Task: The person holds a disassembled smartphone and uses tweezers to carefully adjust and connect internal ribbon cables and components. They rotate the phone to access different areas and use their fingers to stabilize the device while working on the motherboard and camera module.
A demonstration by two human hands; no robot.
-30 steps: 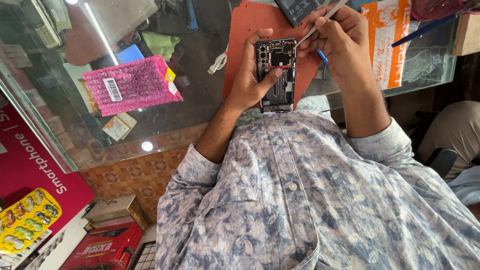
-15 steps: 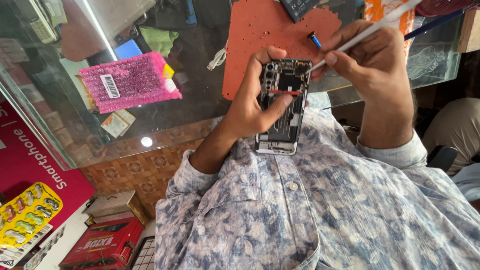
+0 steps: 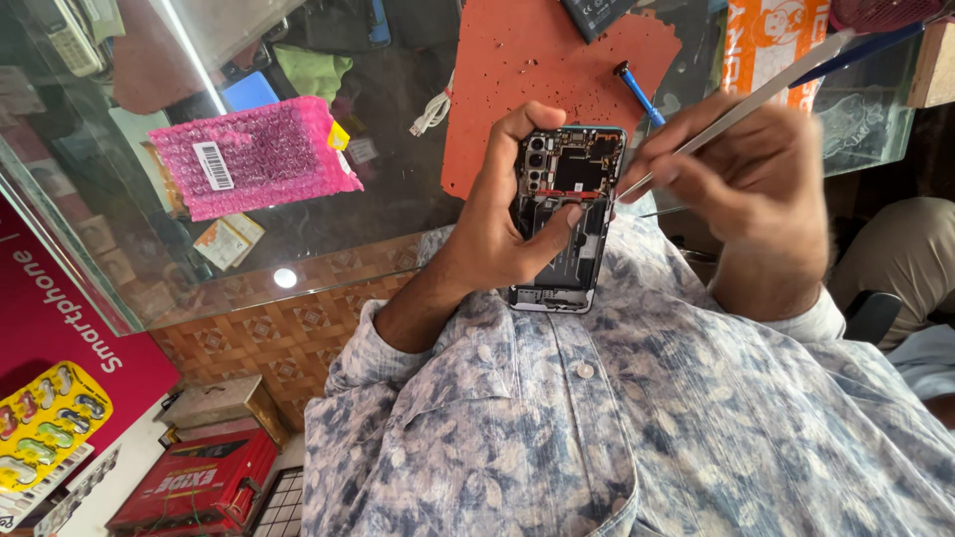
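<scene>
- Fingers of the left hand (image 3: 497, 234) wrap the opened phone (image 3: 562, 219), thumb across its middle, held upright over the chest.
- Right hand (image 3: 741, 189) pinches tweezers (image 3: 736, 109); tip at the phone's right edge.

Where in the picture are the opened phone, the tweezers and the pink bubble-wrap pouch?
opened phone (image 3: 567, 174), head view, on its exposed circuit board.
tweezers (image 3: 756, 94), head view, midway along the metal shaft.
pink bubble-wrap pouch (image 3: 269, 154), head view, centre of the pouch.
</scene>
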